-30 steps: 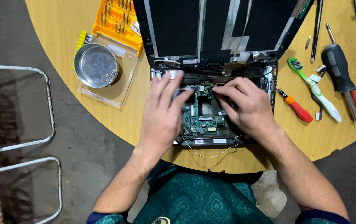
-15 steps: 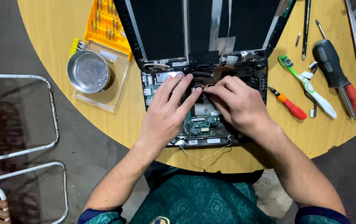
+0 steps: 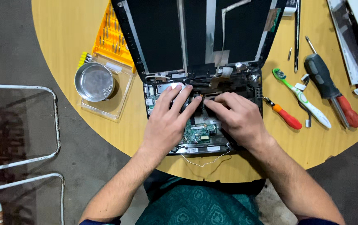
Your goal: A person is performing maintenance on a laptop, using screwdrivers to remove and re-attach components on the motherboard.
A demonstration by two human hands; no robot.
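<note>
Our left hand (image 3: 168, 121) and right hand (image 3: 237, 118) cover the opened laptop base (image 3: 204, 133). The raised screen panel (image 3: 195, 35) blocks passage behind. We find bare table (image 3: 62, 33) leftward; a metal bowl (image 3: 94, 82) and small screwdriver (image 3: 283, 114) flank us.

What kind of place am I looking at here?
Probably a home or small workshop repair corner, not a factory. An opened laptop with its green circuit board bare lies on a round yellow table, with screwdrivers and a yellow bit set beside it, both hands on the board.
</note>
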